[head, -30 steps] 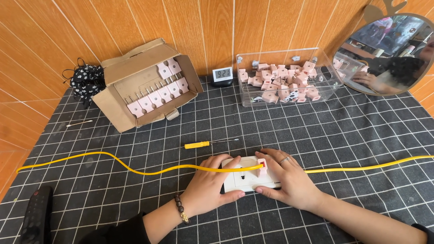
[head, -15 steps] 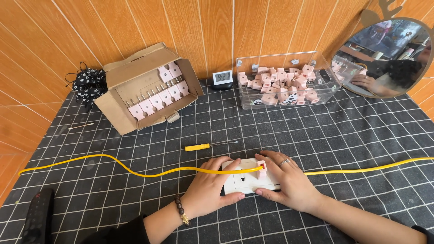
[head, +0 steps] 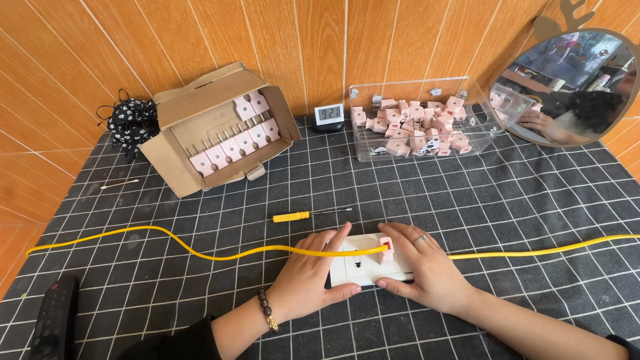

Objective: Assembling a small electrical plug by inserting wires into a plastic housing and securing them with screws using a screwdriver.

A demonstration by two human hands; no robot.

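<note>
Checked mat (head: 507, 200): white socket panel (head: 363, 265) between left hand (head: 308, 277), right hand (head: 427, 270)

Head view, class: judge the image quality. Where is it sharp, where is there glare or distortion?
Head view: even light, soft shadows; both hands, left and right, and the white socket plate are sharp; the round mirror shows a bright reflection; the clear plastic box shows slight glints; the grid lines bend slightly near the picture's edges.

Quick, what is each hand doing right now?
Left hand: open, fingers flat on the white socket plate and yellow cable.
Right hand: steadying the plate's right side, by the pink plug.
</note>
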